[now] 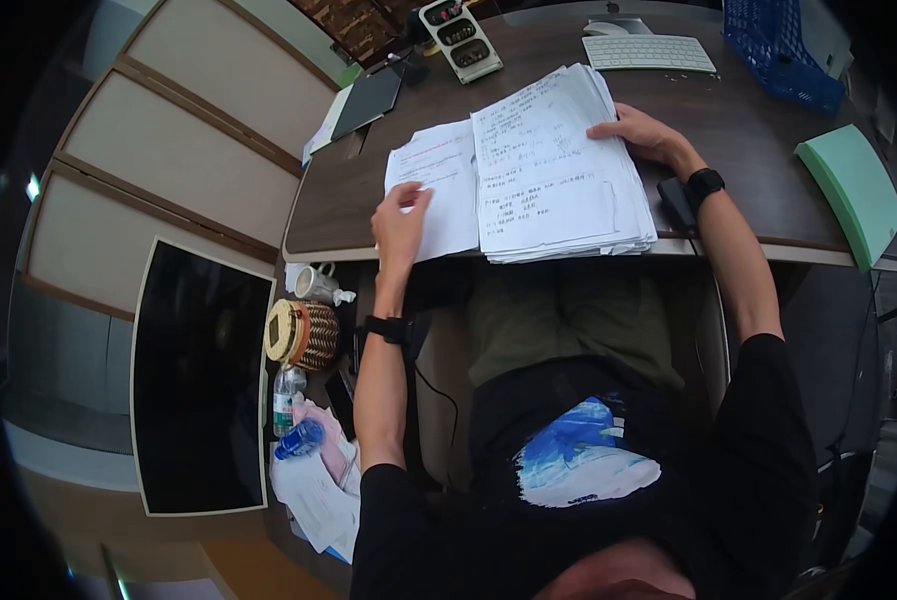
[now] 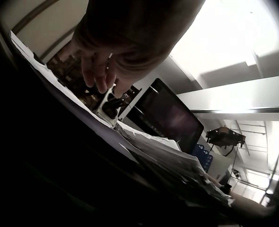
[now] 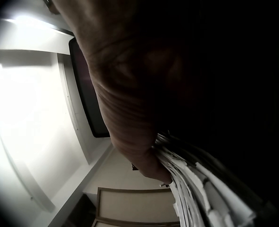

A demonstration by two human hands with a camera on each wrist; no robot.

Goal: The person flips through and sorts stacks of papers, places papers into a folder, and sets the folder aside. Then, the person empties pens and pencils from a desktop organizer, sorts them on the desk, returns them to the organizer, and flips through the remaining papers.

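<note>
A thick stack of handwritten papers (image 1: 553,170) lies at the front edge of the desk, beside a thinner spread of sheets (image 1: 450,205) on its left. My right hand (image 1: 646,132) grips the stack's right edge, thumb on the top page and the other fingers hidden beneath. In the right wrist view that thumb presses onto the layered edges (image 3: 196,194). Over the left sheets hovers my left hand (image 1: 400,228), its fingers loosely bent with nothing between them. The left wrist view shows those fingers (image 2: 100,75) hanging above the paper.
Behind the papers stand a white three-slot holder (image 1: 461,45), a keyboard (image 1: 648,53) and a blue basket (image 1: 783,50). A dark object (image 1: 676,203) lies under the right wrist. At right is a green box (image 1: 850,195); at left, a mug (image 1: 315,283) and woven basket (image 1: 308,333).
</note>
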